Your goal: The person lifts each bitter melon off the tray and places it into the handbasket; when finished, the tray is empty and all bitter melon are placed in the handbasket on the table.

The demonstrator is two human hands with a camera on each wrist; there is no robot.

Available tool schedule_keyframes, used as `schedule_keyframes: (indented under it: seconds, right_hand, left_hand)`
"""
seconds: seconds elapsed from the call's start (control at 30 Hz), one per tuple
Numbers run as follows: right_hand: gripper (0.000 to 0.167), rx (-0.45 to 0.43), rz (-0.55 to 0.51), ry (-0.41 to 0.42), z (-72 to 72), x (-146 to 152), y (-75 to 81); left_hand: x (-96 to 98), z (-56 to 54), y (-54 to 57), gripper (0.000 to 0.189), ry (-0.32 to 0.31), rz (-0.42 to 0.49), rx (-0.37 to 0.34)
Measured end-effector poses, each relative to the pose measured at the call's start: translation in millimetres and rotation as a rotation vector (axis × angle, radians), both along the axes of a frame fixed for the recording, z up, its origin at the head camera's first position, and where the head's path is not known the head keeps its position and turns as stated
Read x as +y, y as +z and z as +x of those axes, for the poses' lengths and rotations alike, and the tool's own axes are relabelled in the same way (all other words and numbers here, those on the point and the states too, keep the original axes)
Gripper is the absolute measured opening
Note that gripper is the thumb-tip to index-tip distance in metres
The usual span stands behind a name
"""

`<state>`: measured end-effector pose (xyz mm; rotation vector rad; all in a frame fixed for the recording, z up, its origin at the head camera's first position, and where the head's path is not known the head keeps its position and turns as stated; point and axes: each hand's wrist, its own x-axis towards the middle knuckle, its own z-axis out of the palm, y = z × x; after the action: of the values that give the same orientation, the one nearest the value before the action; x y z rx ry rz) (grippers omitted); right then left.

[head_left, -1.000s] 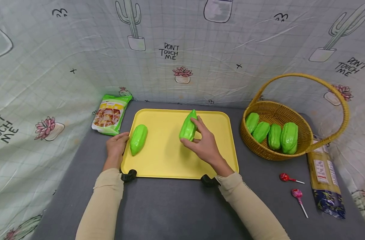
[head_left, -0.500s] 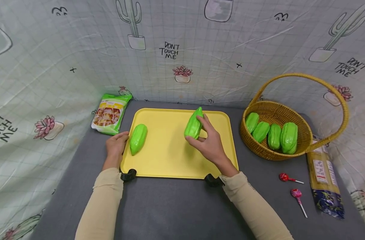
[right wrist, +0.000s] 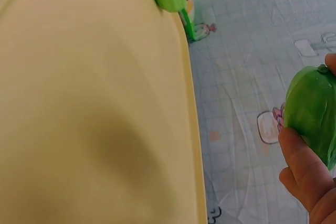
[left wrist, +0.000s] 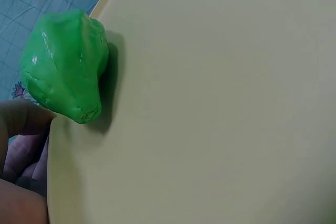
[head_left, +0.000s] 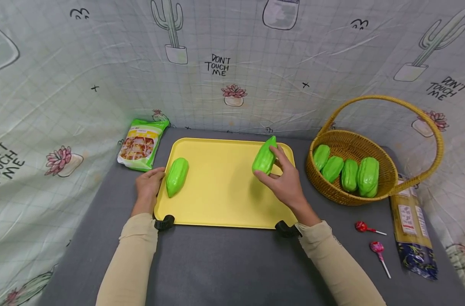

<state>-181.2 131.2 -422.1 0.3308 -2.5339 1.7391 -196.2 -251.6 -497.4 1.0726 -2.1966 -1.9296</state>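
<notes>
My right hand (head_left: 289,183) pinches a glossy green, ridged star fruit (head_left: 264,158) between thumb and fingers, raised over the right part of the yellow tray (head_left: 217,187). The right wrist view shows this star fruit (right wrist: 311,103) at its right edge, partly cut off. A second star fruit (head_left: 177,176) lies on the tray's left side. Beside it my left hand (head_left: 147,191) grips the tray's left rim, its curled fingers (left wrist: 23,116) against the edge in the left wrist view. Several more star fruits (head_left: 349,174) sit in a wicker basket (head_left: 328,192) on the right.
The basket's tall handle (head_left: 440,146) arches up beside the cloth backdrop (head_left: 270,97). A green snack bag (head_left: 142,144) lies behind my left hand. At the right lie a red lollipop (head_left: 361,226), a pink lollipop (head_left: 377,247) and a long golden packet (head_left: 412,229) on the grey table (head_left: 217,267).
My right hand has carried the star fruit to the right over the tray, toward the basket side. My left hand stays at the tray's left rim.
</notes>
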Motion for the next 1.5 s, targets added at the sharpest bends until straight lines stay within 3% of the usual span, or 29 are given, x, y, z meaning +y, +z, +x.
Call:
schedule_keyframes:
  seconds: [0.37,0.77,1.0,1.5]
  right_hand:
    - [0.083,-0.037,0.000,-0.071,-2.7,36,8.5]
    - [0.085,-0.045,-0.035,-0.123,-0.6,73,6.1]
    - [0.084,-0.066,0.064,-0.212,-1.6,94,11.3]
    - [0.084,-0.065,0.146,-0.263,-2.7,125,11.2]
  left_hand:
    - [-0.3,-0.1,2.1,0.036,0.003,0.024,0.002]
    - [-0.1,0.4,-0.2,0.037,0.006,0.008,-0.009]
    - [0.7,0.0,0.7,0.037,0.008,-0.001,-0.008]
    - [1.0,0.3,0.9,0.037,0.012,0.005,-0.006]
